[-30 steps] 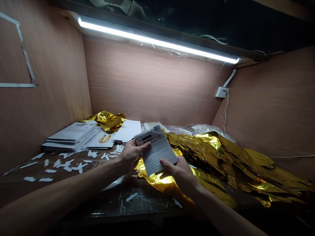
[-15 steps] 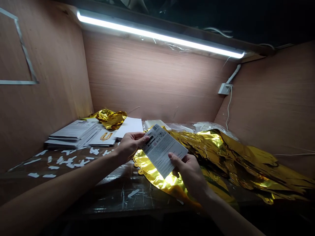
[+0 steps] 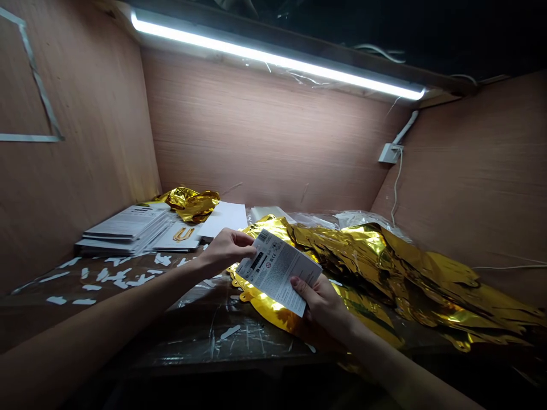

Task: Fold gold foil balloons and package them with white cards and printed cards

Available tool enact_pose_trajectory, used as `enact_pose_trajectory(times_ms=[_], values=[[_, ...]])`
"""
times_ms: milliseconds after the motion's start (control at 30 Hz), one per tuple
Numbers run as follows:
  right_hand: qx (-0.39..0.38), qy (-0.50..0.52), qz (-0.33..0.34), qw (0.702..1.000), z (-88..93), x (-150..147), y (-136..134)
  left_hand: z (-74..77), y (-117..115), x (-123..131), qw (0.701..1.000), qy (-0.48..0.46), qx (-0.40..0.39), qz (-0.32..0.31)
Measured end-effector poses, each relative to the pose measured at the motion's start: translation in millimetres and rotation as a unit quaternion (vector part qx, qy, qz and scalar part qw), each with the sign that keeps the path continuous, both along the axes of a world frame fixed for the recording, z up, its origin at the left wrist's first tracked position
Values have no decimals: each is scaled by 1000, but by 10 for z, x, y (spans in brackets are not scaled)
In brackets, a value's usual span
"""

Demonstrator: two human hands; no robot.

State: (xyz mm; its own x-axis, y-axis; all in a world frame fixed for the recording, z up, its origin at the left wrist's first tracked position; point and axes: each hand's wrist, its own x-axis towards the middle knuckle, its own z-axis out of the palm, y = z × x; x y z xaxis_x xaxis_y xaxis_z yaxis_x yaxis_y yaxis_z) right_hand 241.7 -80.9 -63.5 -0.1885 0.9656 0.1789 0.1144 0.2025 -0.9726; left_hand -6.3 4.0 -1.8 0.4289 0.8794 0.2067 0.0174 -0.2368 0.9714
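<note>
A white printed card (image 3: 277,270), covered in small text with a barcode at its top corner, is held tilted in front of me. My right hand (image 3: 325,302) grips its lower right part, thumb on top and fingers underneath. At the card's upper left edge, my left hand (image 3: 231,249) is closed in a pinch, with the thumb against the edge; its fingertips are partly hidden. Below and behind the card lies shiny gold foil (image 3: 269,304), flat and with small tabs along its rim.
A stack of printed cards (image 3: 123,228) stands at the left, beside a card with a gold U shape (image 3: 183,234). Crumpled gold foil (image 3: 192,202) lies behind. More gold foil sheets (image 3: 384,267) spread rightward. White paper scraps (image 3: 119,277) dot the plastic-covered table (image 3: 183,341).
The card has turned and sunk slightly down and left, lying flatter now. My left thumb has moved from over its face to its edge. The right hand keeps its grip.
</note>
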Motion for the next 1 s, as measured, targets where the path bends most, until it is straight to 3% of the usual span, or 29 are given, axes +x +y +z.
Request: enact_pose_trajectory(times_ms=[167, 300, 500, 667, 833, 1000], values=[[1, -11, 38, 999, 32, 7, -41, -20, -63, 61, 998, 50, 28, 7], [-1, -22, 44, 999, 60, 14, -70, -96, -56, 95, 999, 32, 4, -43], [-18, 15, 22, 999, 33, 30, -63, -14, 30, -96, 972, -19, -160, -168], [-22, 38, 27, 999, 45, 15, -78, -30, 131, -246, 968, -34, -176, -175], [-25, 45, 26, 998, 66, 0, -98, -127, 159, -220, 965, -32, -171, -199], [-28, 40, 31, 998, 64, -4, -95, -125, 130, -177, 970, -6, -154, -186]])
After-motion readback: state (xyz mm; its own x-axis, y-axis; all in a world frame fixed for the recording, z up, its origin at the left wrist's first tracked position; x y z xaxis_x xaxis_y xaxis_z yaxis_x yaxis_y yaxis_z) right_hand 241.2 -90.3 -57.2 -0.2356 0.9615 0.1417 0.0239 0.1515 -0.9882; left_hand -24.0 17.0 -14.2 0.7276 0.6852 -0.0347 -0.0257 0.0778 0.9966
